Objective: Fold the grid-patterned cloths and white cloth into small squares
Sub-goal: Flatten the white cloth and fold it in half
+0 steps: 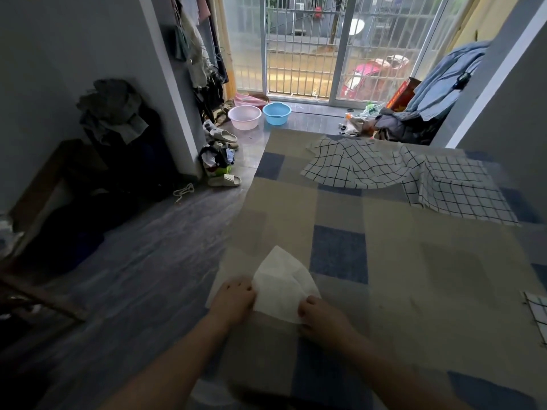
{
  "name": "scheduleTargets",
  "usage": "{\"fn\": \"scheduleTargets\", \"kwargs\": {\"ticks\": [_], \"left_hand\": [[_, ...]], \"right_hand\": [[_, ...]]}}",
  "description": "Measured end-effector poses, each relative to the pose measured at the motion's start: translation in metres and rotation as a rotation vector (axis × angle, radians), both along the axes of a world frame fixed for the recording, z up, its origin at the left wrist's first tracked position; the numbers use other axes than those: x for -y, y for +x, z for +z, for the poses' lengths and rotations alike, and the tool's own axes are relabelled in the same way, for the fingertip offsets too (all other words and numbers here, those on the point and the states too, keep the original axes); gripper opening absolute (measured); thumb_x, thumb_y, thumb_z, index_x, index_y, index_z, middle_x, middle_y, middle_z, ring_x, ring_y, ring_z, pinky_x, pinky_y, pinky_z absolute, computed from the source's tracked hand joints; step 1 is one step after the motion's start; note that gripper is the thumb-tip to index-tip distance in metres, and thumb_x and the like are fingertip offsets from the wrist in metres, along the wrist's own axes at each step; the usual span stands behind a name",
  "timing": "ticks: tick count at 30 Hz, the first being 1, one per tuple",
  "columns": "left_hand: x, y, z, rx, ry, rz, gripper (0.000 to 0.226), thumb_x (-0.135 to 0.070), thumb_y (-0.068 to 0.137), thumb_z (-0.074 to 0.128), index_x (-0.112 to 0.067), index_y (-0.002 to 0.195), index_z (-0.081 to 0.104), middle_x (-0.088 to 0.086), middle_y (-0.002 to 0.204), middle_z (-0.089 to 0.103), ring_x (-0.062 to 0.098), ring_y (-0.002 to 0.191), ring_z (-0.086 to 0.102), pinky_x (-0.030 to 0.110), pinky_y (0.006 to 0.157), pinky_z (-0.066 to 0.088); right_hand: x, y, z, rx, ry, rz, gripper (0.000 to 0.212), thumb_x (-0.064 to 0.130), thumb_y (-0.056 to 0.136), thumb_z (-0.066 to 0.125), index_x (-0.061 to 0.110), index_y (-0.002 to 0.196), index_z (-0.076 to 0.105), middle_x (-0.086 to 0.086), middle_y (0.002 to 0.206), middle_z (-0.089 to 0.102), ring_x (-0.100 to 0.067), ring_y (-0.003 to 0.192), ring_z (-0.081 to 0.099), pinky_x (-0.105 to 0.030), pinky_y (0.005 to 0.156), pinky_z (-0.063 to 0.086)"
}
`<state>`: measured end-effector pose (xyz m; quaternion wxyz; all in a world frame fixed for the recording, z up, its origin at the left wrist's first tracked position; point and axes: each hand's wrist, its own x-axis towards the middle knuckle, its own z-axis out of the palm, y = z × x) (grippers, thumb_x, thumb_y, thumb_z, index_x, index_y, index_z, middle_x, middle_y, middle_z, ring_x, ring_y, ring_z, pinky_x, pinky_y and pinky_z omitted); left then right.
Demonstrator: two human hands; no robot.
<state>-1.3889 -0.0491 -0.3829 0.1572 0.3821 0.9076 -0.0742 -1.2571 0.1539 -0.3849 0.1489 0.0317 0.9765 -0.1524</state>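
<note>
White cloth (282, 284) near the left edge of the bed (414, 276), toward its near end, partly folded into a rough triangle; apex pointing toward the far end of the bed, long axis running from near edge to far. Left hand (233, 300) with grip pinched on the cloth's left corner; right hand (319, 316) with grip pinched on its near right corner. Large grid-patterned cloth (355, 165) spread and rumpled near the far edge of the bed, long axis across the bed. Smaller grid-patterned cloth (461, 187) just beside it toward the far right corner, partly overlapped, part of it folded over. Corner of a third gridded cloth (537, 315) at the right edge. On the floor beyond the bed, by the barred glass door: pink basin (244, 117) and blue basin (276, 113) side by side, touching or nearly so, both apparently holding nothing.
</note>
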Motion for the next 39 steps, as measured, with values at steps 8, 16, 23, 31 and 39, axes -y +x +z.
{"fn": "scheduleTargets", "kwargs": {"ticks": [8, 16, 23, 31, 39], "left_hand": [[-0.005, -0.006, 0.001, 0.017, -0.004, -0.054, 0.027, -0.024, 0.09, 0.05, -0.018, 0.116, 0.054, 0.006, 0.13, 0.051, 0.028, 0.119, 0.048, 0.037, 0.094, 0.035], [-0.006, -0.008, 0.003, 0.138, 0.308, 0.048, 0.025, -0.029, 0.087, 0.046, -0.011, 0.095, 0.062, 0.01, 0.11, 0.059, 0.031, 0.1, 0.056, 0.035, 0.08, 0.042], [-0.037, 0.011, 0.025, 0.322, 0.591, 0.192, 0.068, -0.054, 0.073, 0.072, -0.023, 0.129, 0.049, -0.014, 0.12, 0.047, 0.007, 0.11, 0.047, 0.03, 0.097, 0.042], [-0.068, 0.006, 0.056, 0.59, 0.921, 0.493, 0.025, -0.022, 0.095, 0.054, -0.022, 0.07, 0.054, -0.009, 0.065, 0.056, 0.006, 0.063, 0.052, 0.014, 0.054, 0.039], [-0.082, -0.019, 0.082, 1.146, 0.717, 0.406, 0.012, -0.02, 0.095, 0.058, -0.009, 0.094, 0.062, 0.003, 0.088, 0.061, 0.012, 0.079, 0.06, 0.018, 0.066, 0.052]], "right_hand": [[0.004, -0.012, -0.006, 0.023, -0.037, -0.088, 0.011, 0.023, 0.089, 0.051, 0.016, 0.097, 0.052, -0.004, 0.113, 0.051, -0.026, 0.091, 0.055, -0.038, 0.08, 0.05], [-0.006, -0.007, 0.011, -0.302, -0.178, -0.264, 0.007, 0.024, 0.088, 0.055, 0.017, 0.089, 0.056, 0.002, 0.099, 0.053, -0.016, 0.088, 0.05, -0.027, 0.074, 0.041], [-0.023, -0.008, 0.057, -0.43, -0.544, -0.531, 0.02, 0.016, 0.087, 0.058, 0.021, 0.072, 0.047, 0.003, 0.062, 0.05, -0.004, 0.056, 0.045, -0.022, 0.056, 0.037], [-0.068, 0.008, 0.092, -0.302, -0.705, -0.68, 0.012, 0.027, 0.085, 0.071, 0.02, 0.095, 0.067, 0.005, 0.09, 0.067, -0.006, 0.081, 0.062, -0.024, 0.071, 0.052], [-0.122, 0.028, 0.119, 0.385, -0.976, -0.545, 0.028, 0.021, 0.085, 0.071, 0.007, 0.109, 0.069, -0.006, 0.088, 0.059, -0.016, 0.076, 0.053, -0.027, 0.068, 0.044]]}}
